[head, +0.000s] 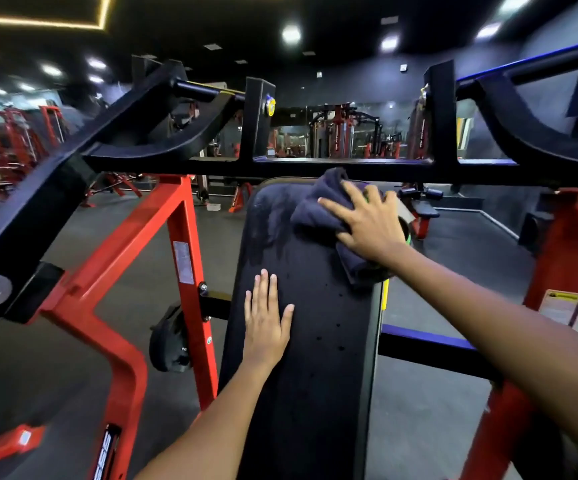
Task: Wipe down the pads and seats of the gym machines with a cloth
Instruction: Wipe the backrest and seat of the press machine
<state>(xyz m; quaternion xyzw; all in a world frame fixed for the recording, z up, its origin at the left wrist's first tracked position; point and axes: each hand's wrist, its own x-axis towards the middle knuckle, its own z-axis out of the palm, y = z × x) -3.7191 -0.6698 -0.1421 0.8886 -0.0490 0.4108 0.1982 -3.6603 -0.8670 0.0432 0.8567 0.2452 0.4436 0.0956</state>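
Observation:
A long black back pad [318, 341] of a red-framed gym machine runs away from me in the middle of the view. A dark navy cloth [315, 209] lies bunched on the pad's far right part. My right hand [367, 223] presses flat on the cloth with its fingers spread. My left hand [266, 320] rests flat on the bare pad, nearer to me and left of the cloth, fingers straight. A damp smear shows on the pad's far left part.
A black crossbar [315, 166] with curved black arms spans just beyond the pad's far end. Red frame posts [190, 271] stand to the left, another red post [564, 251] to the right. Grey floor and more red machines lie behind.

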